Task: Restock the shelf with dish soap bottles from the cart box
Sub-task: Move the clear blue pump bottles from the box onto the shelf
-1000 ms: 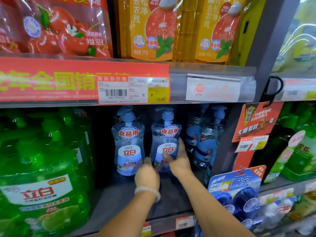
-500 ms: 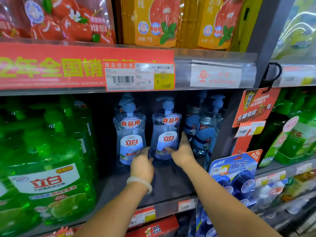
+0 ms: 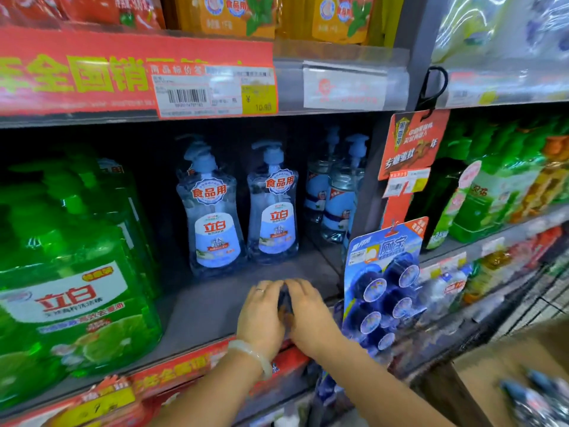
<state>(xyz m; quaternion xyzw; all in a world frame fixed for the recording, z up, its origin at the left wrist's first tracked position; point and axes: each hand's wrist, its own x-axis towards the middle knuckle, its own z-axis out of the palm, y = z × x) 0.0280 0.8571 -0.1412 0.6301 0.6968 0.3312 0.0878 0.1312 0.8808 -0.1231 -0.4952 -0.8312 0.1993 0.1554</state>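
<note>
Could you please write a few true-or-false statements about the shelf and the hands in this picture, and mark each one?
1. Two clear bottles stand upright, side by side. True.
2. The left hand grips a clear bottle. False: it is at the shelf front, off the bottles.
3. The right hand is beside the left hand. True.
4. The big jugs at left are blue. False: they are green.

Grey shelf point(image 3: 212, 306): two clear soap bottles point(image 3: 215, 217) upright, green jugs point(image 3: 70, 291) left
</note>
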